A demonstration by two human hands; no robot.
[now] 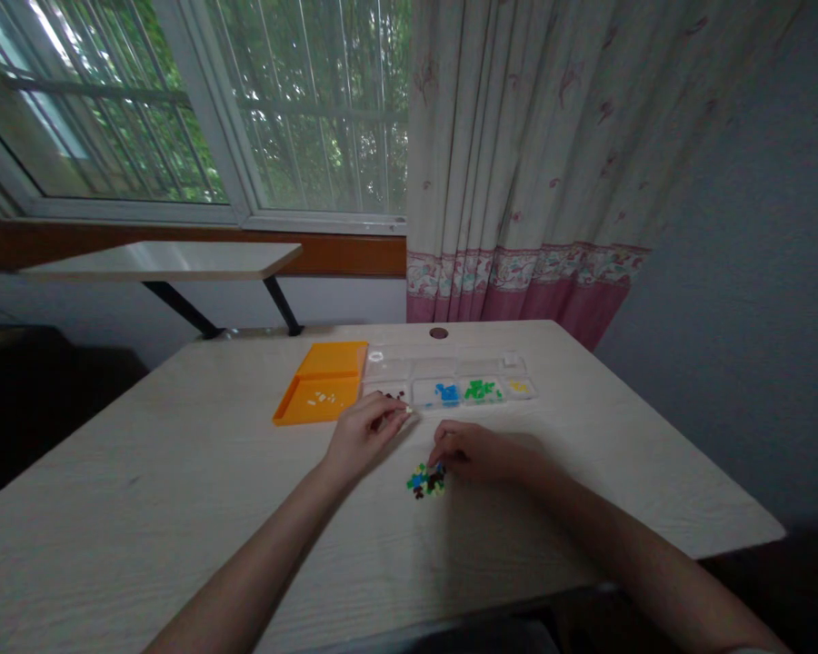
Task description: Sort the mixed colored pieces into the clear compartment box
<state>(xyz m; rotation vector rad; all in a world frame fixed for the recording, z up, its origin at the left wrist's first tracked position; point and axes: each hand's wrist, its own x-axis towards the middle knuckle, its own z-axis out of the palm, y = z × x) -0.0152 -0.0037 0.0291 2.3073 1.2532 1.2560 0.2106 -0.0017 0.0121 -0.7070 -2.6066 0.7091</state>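
A small heap of mixed coloured beads (425, 482) lies on the pale wooden table (177, 509). My right hand (473, 452) rests just right of the heap, its fingertips pinched together at the heap's edge. My left hand (364, 431) hovers at the near edge of a clear compartment box (450, 381), its fingers pinched on a tiny pale piece. The box holds dark, blue, green and yellow beads in separate cells.
An orange tray (320, 395) with a few white pieces lies left of the box. A round cable hole (438, 333) sits at the table's far edge. Behind are a wall shelf (170, 259), a window and a curtain (518, 163).
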